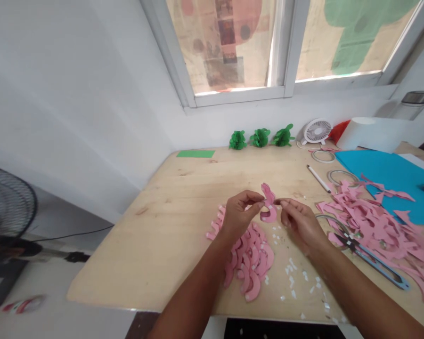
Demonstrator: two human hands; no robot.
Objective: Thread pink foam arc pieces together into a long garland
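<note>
My left hand (242, 212) pinches a curved pink paper cutout (269, 214), holding it above the table. The cutout looks layered at its upper end and has small pale squares on it. At its right edge, my right hand (298, 221) has thumb and finger pressed together, very close to or touching the paper. Whatever those right fingertips grip is too small to make out. Below my left forearm lies a heap of curved pink cutouts (250, 263) with small white squares on them, partly hidden by the arm. Tiny white scraps (291, 278) are scattered between my forearms.
Pink paper offcuts (378, 221) cover the right side, beside a craft knife (378, 266) and tape rolls (342, 177). A white pen (318, 179) and blue sheets (403, 183) lie behind. Green paper shapes (260, 137), a green strip (195, 154) and a small fan (317, 131) line the back.
</note>
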